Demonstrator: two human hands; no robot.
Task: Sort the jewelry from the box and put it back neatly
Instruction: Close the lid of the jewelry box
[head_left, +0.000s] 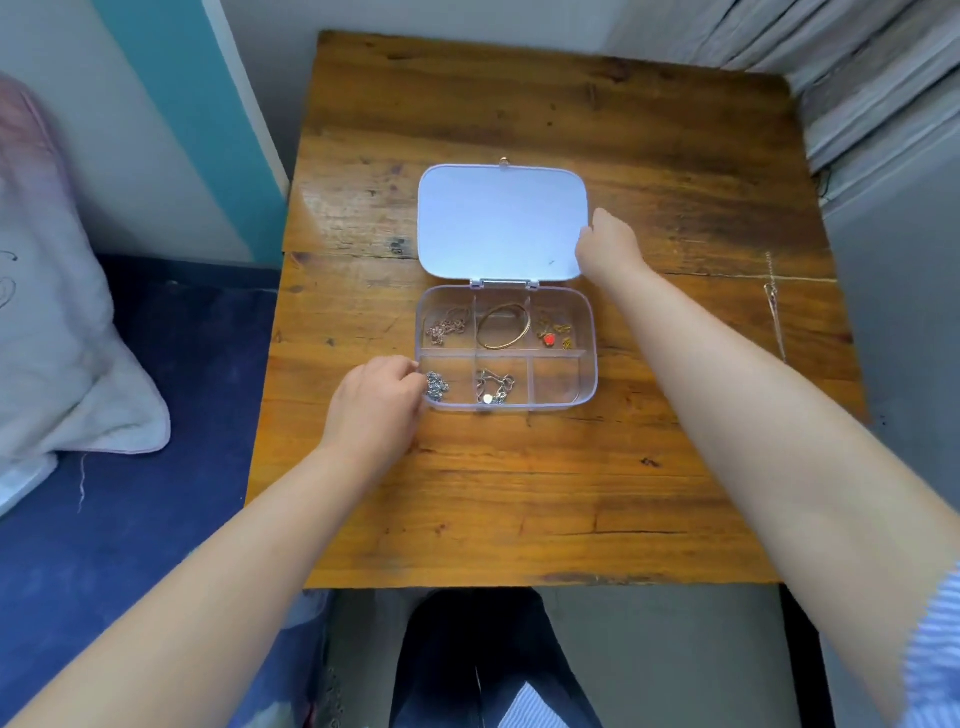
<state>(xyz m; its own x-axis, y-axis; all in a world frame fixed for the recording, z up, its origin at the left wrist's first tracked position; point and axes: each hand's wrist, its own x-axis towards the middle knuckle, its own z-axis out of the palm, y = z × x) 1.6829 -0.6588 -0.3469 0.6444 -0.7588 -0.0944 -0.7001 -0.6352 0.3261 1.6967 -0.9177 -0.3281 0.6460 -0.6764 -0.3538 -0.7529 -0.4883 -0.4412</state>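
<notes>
While the clear plastic compartment box is sitting open near the middle of the worn wooden counter, the person is reaching over it with both bare arms. Its pale flat lid is lying folded back flat on the counter, hinged at the far edge of the tray.

Left hand: resting against the tray's near left corner, fingers curled at the rim, touching or pinching the small silver cluster piece in the near left compartment. Cannot tell whether it is actually gripping it.

Right hand: fingers closing over the lid's right edge, holding it.

Contents, far row: a pinkish thin chain at left, a gold oval bangle in the middle, small gold charms with one red piece at right. Near row: the silver cluster, then a silver chain with a round disc in the middle; the right compartment is showing only clear plastic.

A thin gold chain is lying stretched out near the counter's right edge, well apart from the box.

A white pillow is lying on a dark blue bed at the left.
</notes>
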